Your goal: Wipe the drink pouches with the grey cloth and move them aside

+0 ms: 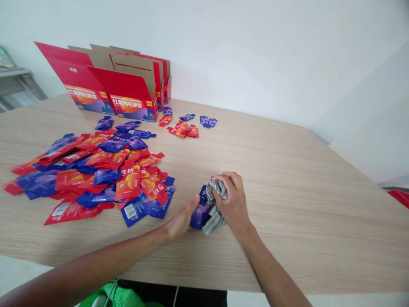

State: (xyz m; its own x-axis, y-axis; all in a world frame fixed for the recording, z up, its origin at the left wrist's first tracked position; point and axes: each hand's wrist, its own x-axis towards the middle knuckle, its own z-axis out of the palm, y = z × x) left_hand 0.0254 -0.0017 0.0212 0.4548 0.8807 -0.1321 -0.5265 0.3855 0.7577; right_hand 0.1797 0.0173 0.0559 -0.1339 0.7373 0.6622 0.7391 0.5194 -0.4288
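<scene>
Near the front of the table, my left hand (182,216) grips a blue pouch (198,213) by its left side, thumb on top. My right hand (232,198) is closed around a crumpled grey cloth (213,221), which lies against the pouch and covers its right part. To the left of my hands spreads a heap of red pouches (128,182) and blue pouches (134,211), overlapping one another. The underside of the held pouch is hidden.
Open red cardboard boxes (128,98) stand at the back left against the white wall. Small groups of red pouches (182,128) and blue pouches (208,122) lie to the right of them. A red object (399,198) shows at the far right edge.
</scene>
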